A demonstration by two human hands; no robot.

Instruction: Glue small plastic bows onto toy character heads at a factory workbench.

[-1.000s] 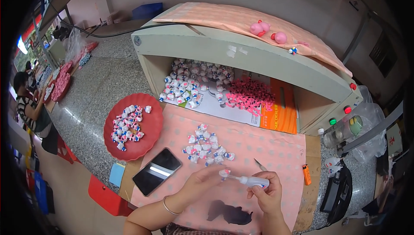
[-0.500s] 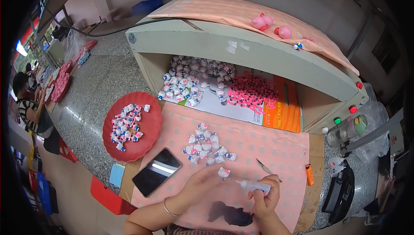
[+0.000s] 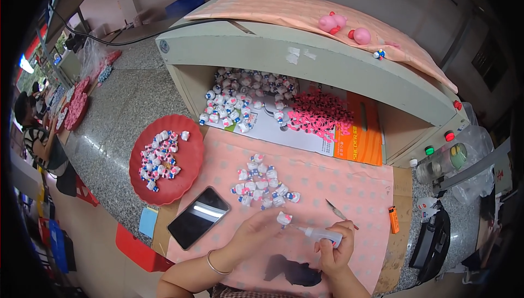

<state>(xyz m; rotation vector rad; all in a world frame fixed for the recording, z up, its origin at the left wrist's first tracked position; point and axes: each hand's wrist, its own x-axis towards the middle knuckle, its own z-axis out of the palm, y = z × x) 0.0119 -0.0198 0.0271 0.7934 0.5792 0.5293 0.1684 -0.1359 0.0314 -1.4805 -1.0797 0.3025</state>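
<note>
Between the fingers of my left hand (image 3: pixel 255 233) is a small white figurine (image 3: pixel 284 219) with pink and blue parts. My right hand (image 3: pixel 337 246) grips a small clear squeeze bottle (image 3: pixel 322 234), its thin nozzle pointing left at the figurine's lower part. Whether the tip touches it I cannot tell. Just beyond my hands a cluster of similar white figurines (image 3: pixel 262 183) lies on the pink cloth (image 3: pixel 218 148). A red scalloped plate (image 3: pixel 139 164) at the left holds more figurines with pink parts. Below the bottle lies a dark cloth scrap (image 3: pixel 295 272).
A phone (image 3: pixel 198 217) lies left of my hands; a thin pointed tool (image 3: pixel 335 209) and an orange lighter (image 3: pixel 393 220) lie to the right. Behind stands a pale shelf box (image 3: pixel 305 60) holding a pile of figurines and many small pink pieces (image 3: pixel 319 115). Another person (image 3: pixel 41 139) sits far left.
My hands, the figurine and the bottle stay almost in the same place. The whole view has shifted very slightly.
</note>
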